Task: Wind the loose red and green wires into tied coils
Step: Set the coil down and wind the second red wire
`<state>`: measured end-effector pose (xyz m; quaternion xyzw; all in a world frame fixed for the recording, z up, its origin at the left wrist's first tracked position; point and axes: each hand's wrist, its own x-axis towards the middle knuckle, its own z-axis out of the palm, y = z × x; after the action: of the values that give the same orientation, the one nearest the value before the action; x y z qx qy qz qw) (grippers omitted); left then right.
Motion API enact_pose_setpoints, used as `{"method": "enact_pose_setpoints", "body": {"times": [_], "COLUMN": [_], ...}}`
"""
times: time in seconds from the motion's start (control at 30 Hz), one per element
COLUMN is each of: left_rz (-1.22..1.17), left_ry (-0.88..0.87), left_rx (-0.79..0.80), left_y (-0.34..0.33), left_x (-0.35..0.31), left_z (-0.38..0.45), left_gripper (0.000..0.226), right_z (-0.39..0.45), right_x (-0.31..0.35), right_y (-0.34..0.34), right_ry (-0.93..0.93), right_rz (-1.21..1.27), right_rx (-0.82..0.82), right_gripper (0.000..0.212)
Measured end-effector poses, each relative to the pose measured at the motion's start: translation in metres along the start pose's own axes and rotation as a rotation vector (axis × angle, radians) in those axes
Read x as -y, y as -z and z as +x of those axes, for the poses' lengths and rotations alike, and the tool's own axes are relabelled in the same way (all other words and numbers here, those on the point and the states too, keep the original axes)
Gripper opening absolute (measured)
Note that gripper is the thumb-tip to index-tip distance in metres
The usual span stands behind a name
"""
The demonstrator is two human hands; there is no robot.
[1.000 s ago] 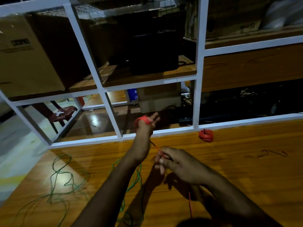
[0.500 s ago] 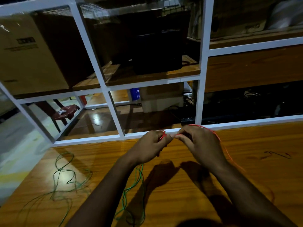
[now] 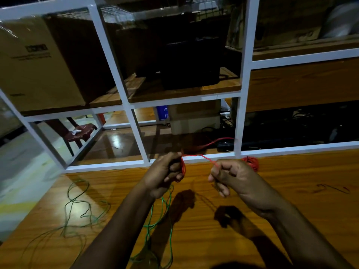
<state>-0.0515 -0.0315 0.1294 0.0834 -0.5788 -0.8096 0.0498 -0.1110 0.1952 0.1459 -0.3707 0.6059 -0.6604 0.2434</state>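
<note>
Between both fingers [image 3: 175, 167] (taut): red wire [image 3: 196, 156]

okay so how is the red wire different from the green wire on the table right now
The red wire is held up between the left hand and right hand, part bunched in the left fist; the green wire lies untouched on the table. The red runs fairly straight between the fists, while the green sprawls in loose, tangled loops. Both are thin.
</note>
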Motion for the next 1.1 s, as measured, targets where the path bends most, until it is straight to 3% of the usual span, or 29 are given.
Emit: {"method": "enact_pose_setpoints", "body": {"times": [0.13,0.2,0.33,0.43,0.57,0.67,0.73,0.8,0.87,0.97,1.03,1.1], "left_rz": [0.043,0.093,-0.226,-0.475,-0.528,-0.592,-0.58,-0.431,-0.047,0.543,0.69,0.8], "left_ry": [0.011,0.032,0.146,0.117,-0.028,-0.179,-0.214,-0.226,-0.265,-0.297,-0.321,-0.351], "left_rx": [-0.141,-0.128,0.086,0.252,0.266,0.136,0.168,0.123,-0.017,-0.036,0.034,0.083], "left_y": [0.016,0.017,0.011,0.007,-0.009,-0.017,-0.019,-0.019,-0.014,-0.008,-0.006,-0.01], "left_x": [-0.001,-0.002,-0.007,-0.018,-0.034,-0.04,-0.041,-0.034,-0.018,0.002,0.007,0.006], "left_z": [0.001,0.001,-0.003,-0.009,-0.015,-0.01,-0.004,0.003,0.006,0.007,0.004,-0.002], "left_gripper": [0.031,0.033,0.032,0.034,0.035,0.031,0.031,0.036,0.045,0.048,0.049,0.05], "right_z": [0.004,0.01,0.027,0.034,0.036,0.028,0.023,0.022,0.021,0.021,0.024,0.029], "right_x": [0.011,0.01,-0.008,-0.031,-0.059,-0.071,-0.07,-0.06,-0.042,-0.011,0.002,0.005], "right_y": [0.0,0.001,0.008,0.019,0.014,-0.009,-0.025,-0.037,-0.041,-0.029,-0.013,0.0], "right_ry": [0.109,0.087,0.135,0.102,-0.055,-0.03,0.006,0.081,0.17,0.226,0.274,0.312], "right_rz": [0.046,0.053,-0.439,-0.637,-0.836,-0.914,-0.935,-0.976,-0.928,-0.752,-0.697,-0.709], "right_rx": [-0.097,-0.164,-0.445,-0.57,-0.389,-0.146,0.04,0.166,0.18,-0.03,-0.213,-0.291], "right_gripper": [0.032,0.034,0.033,0.029,0.028,0.023,0.021,0.03,0.038,0.021,0.019,0.026]}}
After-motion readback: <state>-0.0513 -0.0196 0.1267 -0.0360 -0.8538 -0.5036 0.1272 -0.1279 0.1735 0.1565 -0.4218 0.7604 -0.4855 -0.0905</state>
